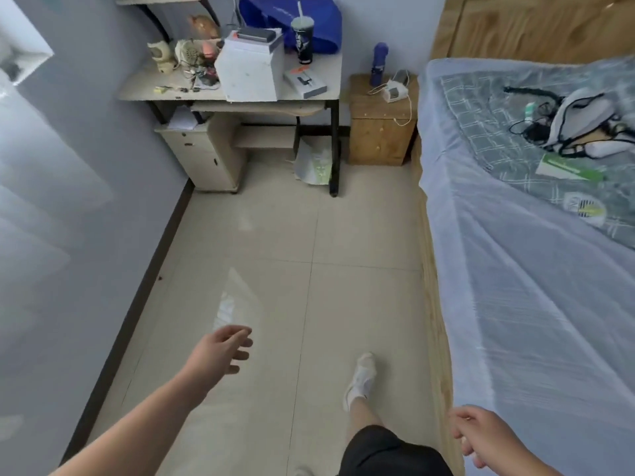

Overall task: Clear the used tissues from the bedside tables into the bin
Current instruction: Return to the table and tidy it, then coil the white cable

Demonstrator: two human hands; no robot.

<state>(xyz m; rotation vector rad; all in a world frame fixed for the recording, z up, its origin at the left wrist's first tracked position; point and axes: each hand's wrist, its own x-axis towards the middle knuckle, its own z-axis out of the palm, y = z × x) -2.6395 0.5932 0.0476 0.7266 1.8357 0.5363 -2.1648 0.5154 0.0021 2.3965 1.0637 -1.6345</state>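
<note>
Nothing picked up yet, by the look of it.
Left hand [223, 348] and right hand [481, 438] hang relaxed, empty; small light-wood bedside cabinet [381, 132] stands well ahead of them; no bin visible.

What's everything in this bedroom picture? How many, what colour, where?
desk: one, beige, top left
box: one, white, on the desk
cup: one, black with straw, on the desk
bag: one, blue, behind the cup
drawer unit: one, cream, under the desk
bedside table: one, wooden, between desk and bed
bottle: one, blue, on the bedside table
device: one, white, on the bedside table
bed: one, pale netting over it, right
booklet: one, green and white, on the bed
tissues, bin: none I can make out
foot: one, white sock, bottom centre
left hand: one, bare, open, lower left
right hand: one, bare, empty, beside bed
</note>
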